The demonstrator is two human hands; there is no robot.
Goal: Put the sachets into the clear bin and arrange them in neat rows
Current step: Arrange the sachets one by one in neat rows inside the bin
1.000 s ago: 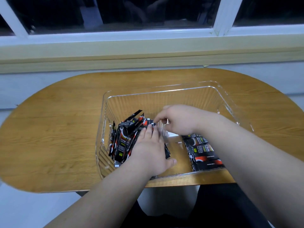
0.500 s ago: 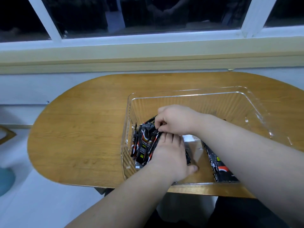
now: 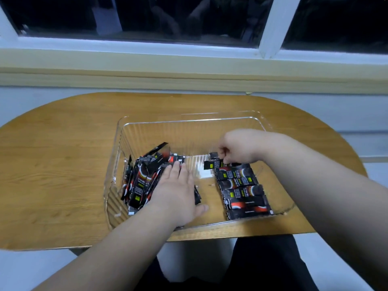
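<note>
Clear bin: sits on the wooden bench, near its front edge and right in front of the person. All the sachets I can see are inside it.
Loose heap: black and red sachets bunched against the bin's left wall, some on edge, some leaning, none squared up.
Left hand: flat on the heap's right side, fingers straight, thumb out over bare bin floor. It grips nothing. I'd say it is pinning the heap so that it doesn't slide or topple into the cleared middle.
Row: along the bin's right side, sachets lie flat, one behind the next, running from the near wall back.
Right hand: over the far end of that row, fingers curled down and pinching a single sachet.
Single sachet: sticks out leftward past the row's edge, not yet lined up with its neighbours.
Step in hand: setting that sachet down as the next one in the row, by my guess.
Progress: roughly partway, since the heap looks bigger than the row.
Watch for: thin, slick packets shift easily, so a nudge could skew the ones already laid.
Behind: a dark window above a pale sill.
</note>
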